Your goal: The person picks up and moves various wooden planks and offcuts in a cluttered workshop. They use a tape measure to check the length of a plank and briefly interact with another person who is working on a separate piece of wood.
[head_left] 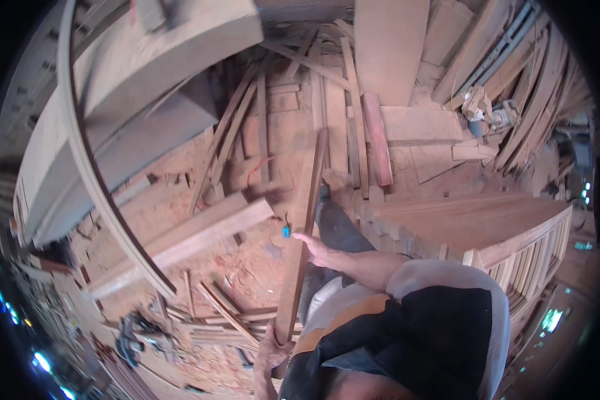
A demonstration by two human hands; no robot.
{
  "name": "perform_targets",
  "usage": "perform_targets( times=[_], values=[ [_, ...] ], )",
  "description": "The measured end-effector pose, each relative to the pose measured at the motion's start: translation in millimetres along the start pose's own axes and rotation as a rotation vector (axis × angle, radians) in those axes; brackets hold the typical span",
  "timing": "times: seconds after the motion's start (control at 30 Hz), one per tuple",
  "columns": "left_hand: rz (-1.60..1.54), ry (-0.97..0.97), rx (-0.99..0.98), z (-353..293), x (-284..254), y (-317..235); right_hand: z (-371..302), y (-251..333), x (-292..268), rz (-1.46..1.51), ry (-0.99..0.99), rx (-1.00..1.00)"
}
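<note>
A long, straight wooden beam runs away from my body, its far end among the boards on the floor. Near its close end, my left hand is wrapped around it. Farther along, my right hand holds the beam's right side, with fingers against the wood; part of that grip is hidden. Just left of the beam by my right fingertips is a small blue boxy thing, too small to name. My leg stretches out to the right of the beam.
Thick squared timbers lie to the left, beyond a curved strip and a large pale wooden form. A slatted wooden panel stands at right. A reddish board lies ahead. A dark power tool sits lower left among offcuts.
</note>
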State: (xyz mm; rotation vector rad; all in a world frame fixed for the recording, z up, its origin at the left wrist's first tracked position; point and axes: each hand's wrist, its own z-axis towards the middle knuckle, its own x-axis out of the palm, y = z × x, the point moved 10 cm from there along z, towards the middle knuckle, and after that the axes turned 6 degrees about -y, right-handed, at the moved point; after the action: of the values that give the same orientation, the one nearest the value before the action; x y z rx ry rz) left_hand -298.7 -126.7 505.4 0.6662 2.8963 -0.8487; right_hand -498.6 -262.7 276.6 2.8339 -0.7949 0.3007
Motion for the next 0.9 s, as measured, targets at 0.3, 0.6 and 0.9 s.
perform_targets(
  times=[0.3, 0.6, 0.9],
  values=[
    [-0.046, -0.331, -0.001, -186.2, 6.3, 149.9, -56.9, -190.5, 37.5, -0.430, 0.202, 0.148],
    [-0.651, -0.426, -0.329, -297.8, 136.3, 219.7, -98.2, -313.5, 30.0, -1.147, 0.216, 0.379],
    [-1.081, -0.689, -0.492, -323.1, 221.6, 227.4, -120.9, -441.1, 27.6, -1.463, 0.459, 0.725]
  ],
)
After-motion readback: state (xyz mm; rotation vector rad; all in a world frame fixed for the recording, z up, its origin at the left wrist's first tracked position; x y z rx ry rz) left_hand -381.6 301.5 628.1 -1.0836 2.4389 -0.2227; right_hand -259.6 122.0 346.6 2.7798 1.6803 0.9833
